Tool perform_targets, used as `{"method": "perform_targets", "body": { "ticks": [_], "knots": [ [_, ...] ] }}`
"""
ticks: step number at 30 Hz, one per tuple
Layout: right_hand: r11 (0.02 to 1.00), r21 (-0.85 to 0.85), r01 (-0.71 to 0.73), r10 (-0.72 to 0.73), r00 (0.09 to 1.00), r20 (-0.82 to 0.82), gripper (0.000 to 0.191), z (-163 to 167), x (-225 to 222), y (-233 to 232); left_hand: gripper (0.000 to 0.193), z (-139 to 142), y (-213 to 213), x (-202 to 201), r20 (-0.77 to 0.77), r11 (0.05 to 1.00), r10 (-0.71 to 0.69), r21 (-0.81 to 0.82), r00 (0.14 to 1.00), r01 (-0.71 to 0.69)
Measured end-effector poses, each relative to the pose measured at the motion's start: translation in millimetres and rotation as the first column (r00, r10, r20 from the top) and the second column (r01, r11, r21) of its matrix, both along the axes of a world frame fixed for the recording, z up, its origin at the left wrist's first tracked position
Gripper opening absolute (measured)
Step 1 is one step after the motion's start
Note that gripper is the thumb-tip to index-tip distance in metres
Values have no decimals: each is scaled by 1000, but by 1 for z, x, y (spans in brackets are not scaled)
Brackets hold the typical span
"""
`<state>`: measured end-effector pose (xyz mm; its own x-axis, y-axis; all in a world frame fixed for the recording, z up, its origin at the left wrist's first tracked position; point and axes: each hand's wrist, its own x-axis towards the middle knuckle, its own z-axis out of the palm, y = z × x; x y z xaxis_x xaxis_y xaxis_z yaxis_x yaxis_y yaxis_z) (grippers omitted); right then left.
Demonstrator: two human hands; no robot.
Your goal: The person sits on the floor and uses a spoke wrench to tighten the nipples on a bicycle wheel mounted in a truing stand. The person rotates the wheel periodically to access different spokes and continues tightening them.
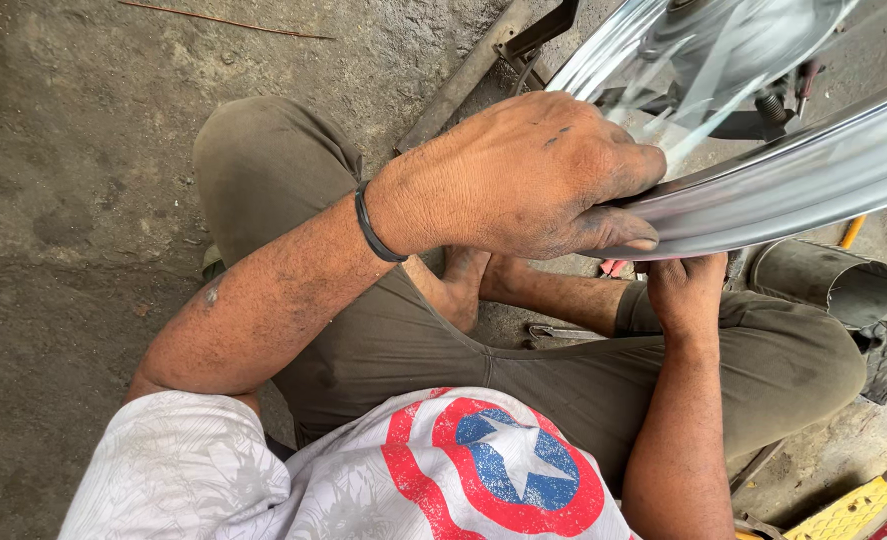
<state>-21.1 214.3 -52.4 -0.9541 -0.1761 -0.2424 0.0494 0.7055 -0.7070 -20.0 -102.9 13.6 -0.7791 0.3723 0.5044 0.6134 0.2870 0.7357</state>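
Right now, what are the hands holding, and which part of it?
Both hands hold a shiny metal wheel rim. The left hand grips over its outer edge from above; the right hand holds the same edge from underneath.

The shiny wheel rim (793, 185) is cut off by the top and right edges, and its spokes (698, 70) are smeared by blur, so they cannot be counted. The fingertips of the left hand (523, 175) are hidden behind the rim's far side. Of the right hand (685, 290) only the back is seen; its fingers are covered by the rim above, so its hold cannot be made out. The grey pipe (828, 280) is partly masked by the rim (its far end too). A small tool (563, 332) between the legs is half hidden by the shin
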Motion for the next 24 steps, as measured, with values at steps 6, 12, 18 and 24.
{"method": "perform_targets", "body": {
  "ticks": [6,12,18,24],
  "knots": [
    [984,-176,36,-28,998,51,32,3,4,-3,33,-21,-5,13,46,991,-28,-127,999,33],
    [988,-149,40,-34,999,39,37,2,6,4,29,-10,-6,16,82,976,-19,-213,996,37],
    [989,-132,69,-66,997,33,35,-4,4,10,49,18,3,23,-128,978,152,162,980,-131],
    [991,-99,95,-92,995,35,29,2,6,8,41,19,2,30,26,990,128,-58,991,-127]
  ]
}}
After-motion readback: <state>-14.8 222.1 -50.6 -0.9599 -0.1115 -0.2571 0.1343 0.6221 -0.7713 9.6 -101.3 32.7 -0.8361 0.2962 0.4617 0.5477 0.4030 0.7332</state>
